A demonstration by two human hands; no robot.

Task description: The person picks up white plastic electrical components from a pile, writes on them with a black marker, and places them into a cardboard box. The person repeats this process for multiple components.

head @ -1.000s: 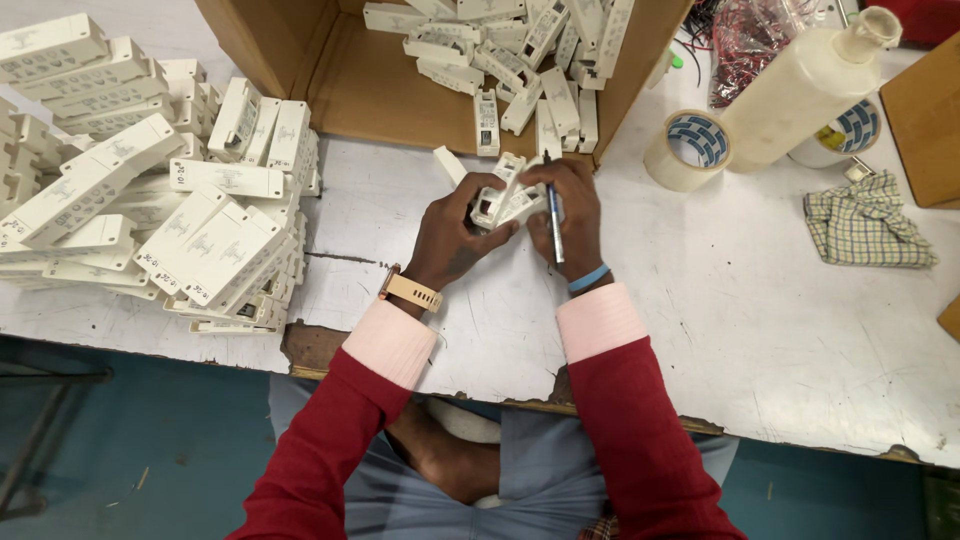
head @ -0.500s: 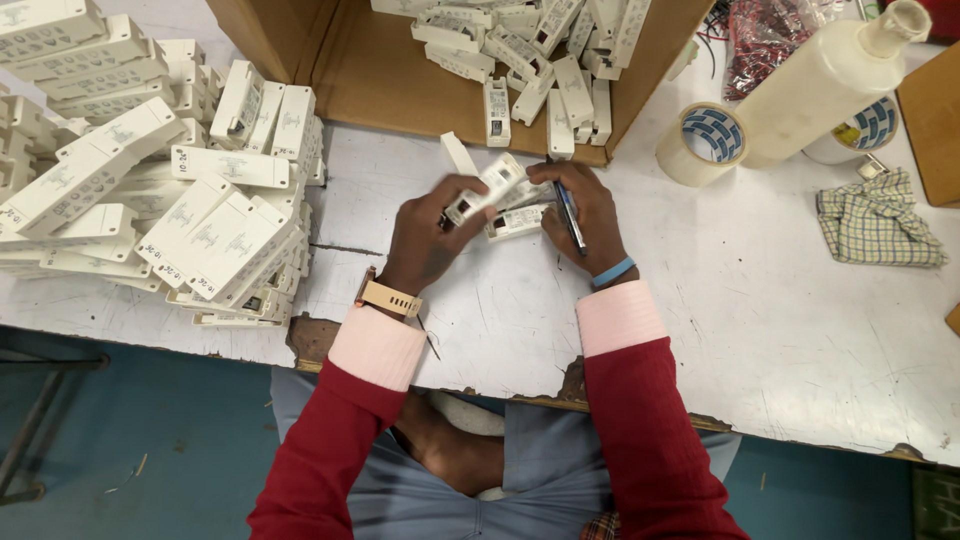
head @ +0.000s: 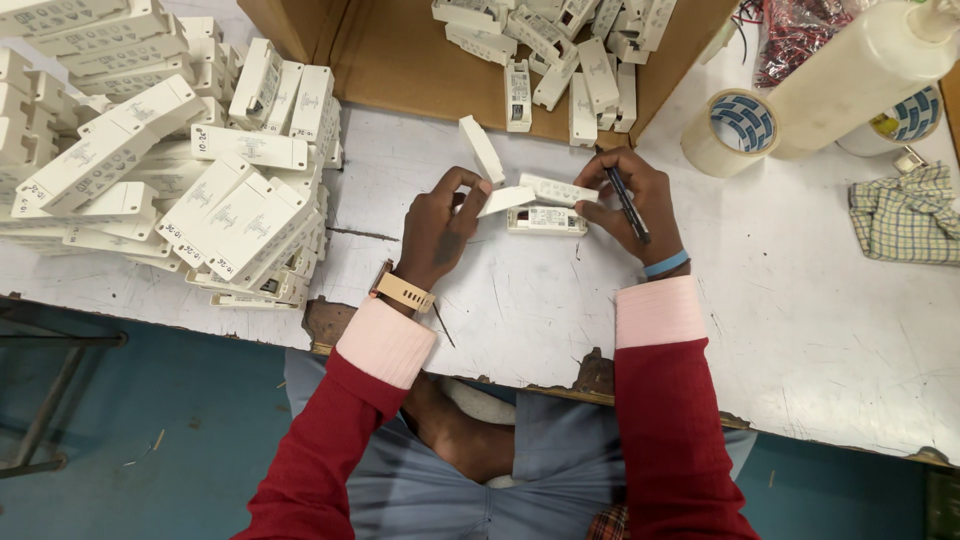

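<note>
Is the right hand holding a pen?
Yes, the right hand grips a dark pen while touching a white plastic case.

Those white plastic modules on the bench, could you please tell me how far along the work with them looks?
Looks done: a large stack of white modules sits piled left of the hands. In hand: the left hand holds a thin white cover piece, the right hand a dark pen and another module; one lies between them. Seemingly left: loose modules in the cardboard box.
</note>
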